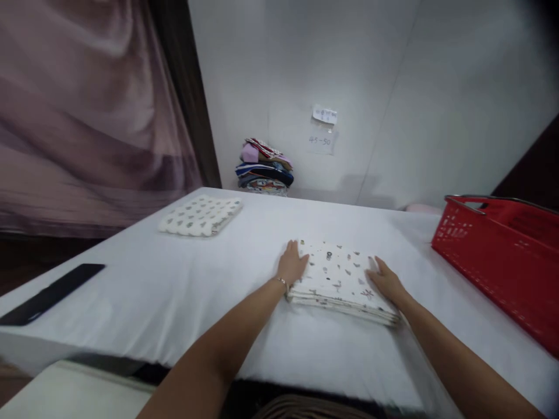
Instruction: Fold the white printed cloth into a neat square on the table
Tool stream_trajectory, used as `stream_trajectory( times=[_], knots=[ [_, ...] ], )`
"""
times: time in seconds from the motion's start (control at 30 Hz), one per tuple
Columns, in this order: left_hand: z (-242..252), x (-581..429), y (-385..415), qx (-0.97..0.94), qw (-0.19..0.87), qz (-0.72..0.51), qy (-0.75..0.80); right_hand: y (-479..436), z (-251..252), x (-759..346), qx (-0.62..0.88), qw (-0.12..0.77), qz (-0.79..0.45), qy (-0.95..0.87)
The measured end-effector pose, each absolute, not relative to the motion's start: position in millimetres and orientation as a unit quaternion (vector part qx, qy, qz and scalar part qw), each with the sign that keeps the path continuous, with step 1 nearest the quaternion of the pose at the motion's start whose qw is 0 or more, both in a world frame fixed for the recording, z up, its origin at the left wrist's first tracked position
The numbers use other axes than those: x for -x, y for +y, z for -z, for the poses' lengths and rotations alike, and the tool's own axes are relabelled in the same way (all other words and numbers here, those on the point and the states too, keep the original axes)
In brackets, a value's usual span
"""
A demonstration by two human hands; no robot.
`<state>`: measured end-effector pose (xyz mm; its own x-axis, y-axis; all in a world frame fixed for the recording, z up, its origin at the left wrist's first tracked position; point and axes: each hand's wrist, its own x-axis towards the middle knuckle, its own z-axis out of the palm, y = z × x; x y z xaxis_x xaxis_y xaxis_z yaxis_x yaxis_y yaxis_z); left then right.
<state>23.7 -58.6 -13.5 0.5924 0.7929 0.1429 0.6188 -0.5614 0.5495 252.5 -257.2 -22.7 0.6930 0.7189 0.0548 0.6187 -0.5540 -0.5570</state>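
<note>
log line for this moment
left hand: on left edge of folded white printed cloth | right hand: on its right edge | cloth: flat on white table

1. A folded printed cloth [338,280] is pressed flat near the table's [174,291] front edge by the left hand [292,263] and the right hand [386,282].
2. A red basket [502,262] is seen at the right edge.
3. Another folded cloth [201,215] is seen near the far left corner.

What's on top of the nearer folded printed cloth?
On the folded cloth, the left hand lies flat at the left edge, the right hand at the right. The print under the palms is covered.
</note>
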Motion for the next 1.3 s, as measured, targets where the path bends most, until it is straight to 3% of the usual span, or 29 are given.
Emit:
stream_trajectory(
  times=[0.17,0.33,0.6,0.9,1.03,1.17,1.3],
  knots=[
    [6.5,-1.7,-67.5,-0.821,0.305,-0.133,0.464,-293.7,26.9,-244.5,0.866,0.372,-0.196,-0.27],
    [5.9,4.7,-69.4,-0.785,0.367,-0.075,0.493,-310.7,18.1,-233.6,0.844,0.394,-0.295,-0.214],
    [1.9,9.5,-65.7,-0.742,0.471,-0.185,0.44,-305.8,14.6,-207.5,0.83,0.417,-0.27,-0.253],
    [4.4,39.3,-65.2,-0.746,0.446,-0.154,0.469,-306.0,10.6,-185.5,0.854,0.366,-0.227,-0.291],
    [6.0,53.9,-79.8,-0.741,0.449,-0.196,0.46,-315.1,16.0,-193.0,0.868,0.319,-0.064,-0.375],
    [5.3,60.7,-97.7,-0.816,0.31,-0.327,0.362,-315.0,12.2,-177.6,0.788,0.344,0.035,-0.509],
    [2.3,55.9,-113.1,-0.917,0.212,-0.286,0.182,-300.0,0.6,-152.5,0.715,0.312,0.013,-0.626]
  ],
)
